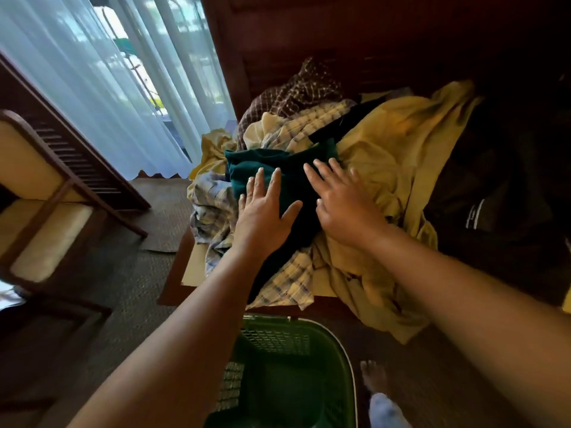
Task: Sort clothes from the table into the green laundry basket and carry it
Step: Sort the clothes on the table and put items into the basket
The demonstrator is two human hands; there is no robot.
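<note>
Sheer white curtains (pixel 92 72) are hanging in soft folds across the upper left of the frame, letting daylight through. At the left edge a dark wooden chair (pixel 58 193) with cream cushions is standing on coarse woven matting (pixel 139 273), cut off by the frame.

At centre, a heap of crumpled clothes is covering almost all of the table (pixel 193 267); only a pale corner with a dark wood edge is showing at lower left of the heap. A dark green garment (pixel 278 163) is lying on top, thick and matte. A large mustard-yellow cloth (pixel 401 143) is spilling to the right and drooping over the near edge. A yellow plaid shirt (pixel 290 282) is hanging below it, a pale blue plaid piece (pixel 213 208) is bunching at left, and a brown checked cloth (pixel 302 88) is rising at the back. The right side is sinking into shadow, where a dark garment (pixel 494 196) is hard to make out.

Both bare arms are reaching in from below. The left hand (pixel 262 217) is lying flat on the green garment, fingers straight and spread. The right hand (pixel 346 208) is resting beside it, fingers apart, over the seam between green and yellow cloth; neither is gripping anything.

The green laundry basket (pixel 278 338), plastic with mesh-patterned walls, is sitting on the floor at bottom centre, just below the table edge, partly hidden by the left arm. A bare foot (pixel 374 375) is showing just right of it.
</note>
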